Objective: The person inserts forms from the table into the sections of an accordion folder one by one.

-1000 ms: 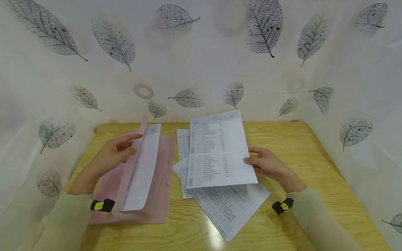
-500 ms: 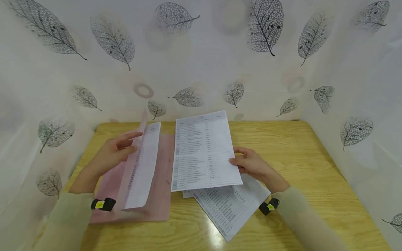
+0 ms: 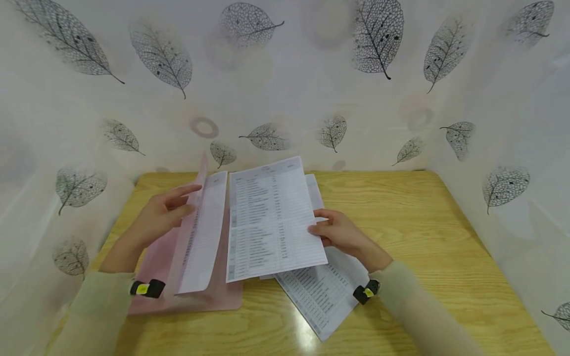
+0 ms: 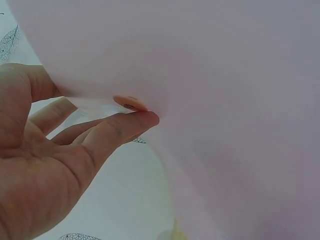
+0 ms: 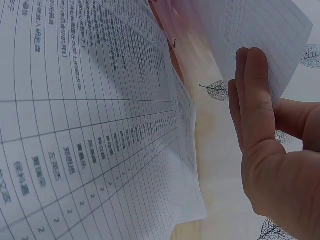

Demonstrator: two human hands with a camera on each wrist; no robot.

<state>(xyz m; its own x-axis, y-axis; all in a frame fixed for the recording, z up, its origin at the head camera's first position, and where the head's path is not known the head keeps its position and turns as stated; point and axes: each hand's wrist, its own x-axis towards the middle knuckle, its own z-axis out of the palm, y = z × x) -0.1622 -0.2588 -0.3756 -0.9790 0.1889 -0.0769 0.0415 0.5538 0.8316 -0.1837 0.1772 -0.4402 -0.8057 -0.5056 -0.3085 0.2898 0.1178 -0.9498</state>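
My left hand point(image 3: 162, 215) grips the raised cover of a pink plastic folder point(image 3: 229, 296) on the left of the table. In the left wrist view, its fingers are at the edge of the pink cover point(image 4: 225, 100), beside a small orange button point(image 4: 130, 102). A printed sheet point(image 3: 209, 232) stands tilted inside the folder against that cover. My right hand point(image 3: 340, 232) pinches the right edge of another printed sheet point(image 3: 271, 222), lifted and tilted, its left edge over the folder's right side. In the right wrist view, its thumb is partly hidden behind this sheet point(image 5: 285, 30).
Under the lifted sheet, more printed sheets point(image 3: 320, 291) lie overlapping at angles on the wooden table point(image 3: 414, 212). One paper point(image 3: 314, 185) shows behind its upper right edge. A white leaf-patterned curtain point(image 3: 285, 89) surrounds the table's back and sides.
My right hand has moved left with its sheet, from above the loose papers to the folder's right edge. The left hand and the raised cover have stayed nearly still.
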